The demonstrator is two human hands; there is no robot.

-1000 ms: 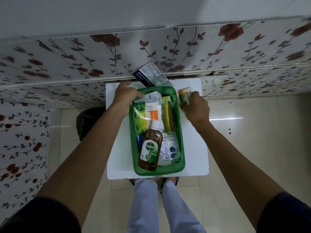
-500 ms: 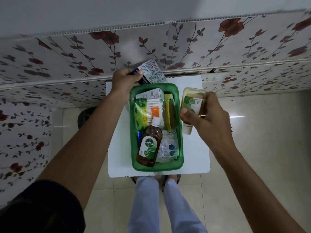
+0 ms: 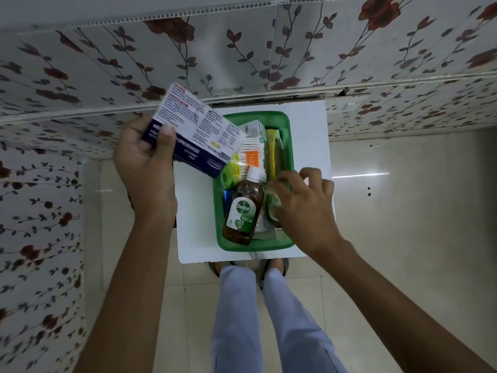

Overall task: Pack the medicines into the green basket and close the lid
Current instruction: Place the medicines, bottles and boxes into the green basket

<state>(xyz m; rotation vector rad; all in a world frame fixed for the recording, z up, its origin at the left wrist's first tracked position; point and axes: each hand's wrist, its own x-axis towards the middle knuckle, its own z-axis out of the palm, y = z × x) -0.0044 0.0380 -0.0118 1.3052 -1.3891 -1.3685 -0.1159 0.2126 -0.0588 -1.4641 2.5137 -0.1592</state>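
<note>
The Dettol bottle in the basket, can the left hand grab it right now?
Probably not yet: the left hand is already holding the dressings box. The Dettol bottle itself lies uncovered on top in the green basket.

Green basket (image 3: 284, 122) on white table (image 3: 309, 117). Amber Dettol bottle (image 3: 243, 211), white cap, green-and-white label. Dressings box (image 3: 193, 130) at 10 o'clock: white with a navy band. Orange and yellow packs at 12. Walls (image 3: 242, 49): dark red flowers on off-white.

Green basket (image 3: 285, 122) nearly filled: Dettol bottle (image 3: 243, 211) laid along near-left, boxes stacked at far end. Far-left corner overhung by dressings box (image 3: 193, 130). Near-right side blocked by right hand (image 3: 301, 205). White table (image 3: 309, 135) bare along far-right edge.
</note>
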